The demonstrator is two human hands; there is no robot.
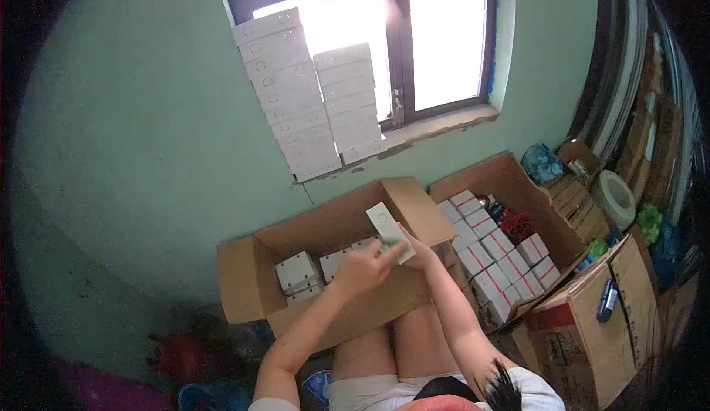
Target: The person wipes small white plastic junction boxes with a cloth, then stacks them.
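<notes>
A long white box (382, 219) with a round mark on its face is held tilted above the open cardboard carton in my lap. My right hand (420, 254) is wrapped round its lower end. Over the box's lower part, my left hand (366, 269) is closed with fingers bunched; something small and greyish shows by the fingertips, too blurred to name. Below, the cardboard carton (244, 281) contains several white boxes (297, 272) with dark dots, partly hidden by my left arm.
A second carton (484, 176) on the right holds white boxes with red stripes (497, 244) and a red bundle (516, 224). White boxes (285, 93) are stacked on the windowsill. A dark blue tool (608, 300) lies on a closed carton (584, 337). A tape roll (616, 196) lies behind.
</notes>
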